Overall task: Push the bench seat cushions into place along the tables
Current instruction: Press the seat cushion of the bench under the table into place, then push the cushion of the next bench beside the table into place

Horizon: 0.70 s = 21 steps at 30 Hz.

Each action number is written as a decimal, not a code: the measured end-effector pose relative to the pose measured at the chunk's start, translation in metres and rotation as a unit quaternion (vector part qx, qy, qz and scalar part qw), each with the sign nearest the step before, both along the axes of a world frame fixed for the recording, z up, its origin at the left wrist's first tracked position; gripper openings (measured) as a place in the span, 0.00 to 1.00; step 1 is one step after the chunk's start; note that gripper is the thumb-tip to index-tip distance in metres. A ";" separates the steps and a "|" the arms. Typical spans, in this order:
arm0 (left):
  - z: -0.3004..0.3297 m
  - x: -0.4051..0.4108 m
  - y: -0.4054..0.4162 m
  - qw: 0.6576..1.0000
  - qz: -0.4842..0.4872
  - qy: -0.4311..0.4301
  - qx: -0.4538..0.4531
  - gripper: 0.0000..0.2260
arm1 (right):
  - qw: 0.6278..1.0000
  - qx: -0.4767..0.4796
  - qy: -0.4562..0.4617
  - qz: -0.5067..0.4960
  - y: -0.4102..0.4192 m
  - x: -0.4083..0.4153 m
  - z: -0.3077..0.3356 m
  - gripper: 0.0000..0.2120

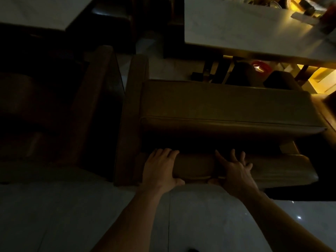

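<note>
The brown seat cushion [196, 168] is held under both hands. The left hand [160, 166] is curled around its near edge; the right hand [234, 168] is pressed on top, fingers spread.

Left bench [45, 106] lost in darkness — objects on far table [245, 28] blurred, cut off at the edge
</note>
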<state>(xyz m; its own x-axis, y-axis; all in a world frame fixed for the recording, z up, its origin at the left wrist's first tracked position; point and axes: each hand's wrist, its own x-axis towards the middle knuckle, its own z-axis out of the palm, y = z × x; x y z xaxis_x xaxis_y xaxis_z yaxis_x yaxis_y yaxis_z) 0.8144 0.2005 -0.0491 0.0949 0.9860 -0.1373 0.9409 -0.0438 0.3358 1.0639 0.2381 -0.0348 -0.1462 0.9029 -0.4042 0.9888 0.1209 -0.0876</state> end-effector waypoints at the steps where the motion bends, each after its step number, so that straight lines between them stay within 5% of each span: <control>1: -0.001 0.001 -0.003 1.000 -0.002 0.004 0.003 0.46 | 1.000 0.002 -0.004 0.002 -0.003 0.000 0.000 0.52; 21: 0.114 0.001 -0.061 0.999 0.007 0.035 0.000 0.47 | 0.998 0.015 0.058 -0.011 -0.062 0.000 0.125 0.48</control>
<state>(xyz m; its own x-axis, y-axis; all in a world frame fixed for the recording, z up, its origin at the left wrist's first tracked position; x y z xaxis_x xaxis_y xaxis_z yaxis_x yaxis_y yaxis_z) 0.8157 0.1398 0.0645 0.0712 0.9872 -0.1424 0.9626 -0.0307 0.2691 1.0642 0.1757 0.0901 -0.1708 0.9177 -0.3587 0.9746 0.1040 -0.1981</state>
